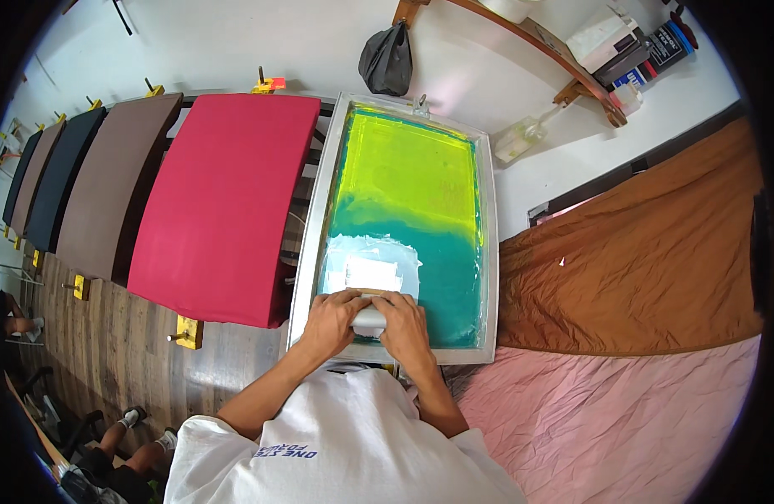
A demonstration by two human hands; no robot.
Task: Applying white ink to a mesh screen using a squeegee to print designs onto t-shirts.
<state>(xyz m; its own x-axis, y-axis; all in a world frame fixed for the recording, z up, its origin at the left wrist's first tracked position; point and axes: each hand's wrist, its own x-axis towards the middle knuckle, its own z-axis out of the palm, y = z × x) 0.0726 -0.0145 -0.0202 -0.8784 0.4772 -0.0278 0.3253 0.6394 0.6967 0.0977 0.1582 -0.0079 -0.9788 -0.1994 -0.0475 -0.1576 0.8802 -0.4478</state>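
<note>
Red platen (223, 210) at left, aluminium screen-printing frame (486, 252) w/ yellow-teal mesh just beside it, white ink patch (370, 256) near frame's lower edge, both hands together, left hand (331, 321) & right hand (403, 328) clamped on squeegee (369, 317) at mesh bottom.

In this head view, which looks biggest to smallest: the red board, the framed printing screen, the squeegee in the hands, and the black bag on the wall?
1. Red board and framed printing screen: alike, unsure.
2. Black bag.
3. Squeegee, mostly hidden by the left hand and right hand.
</note>
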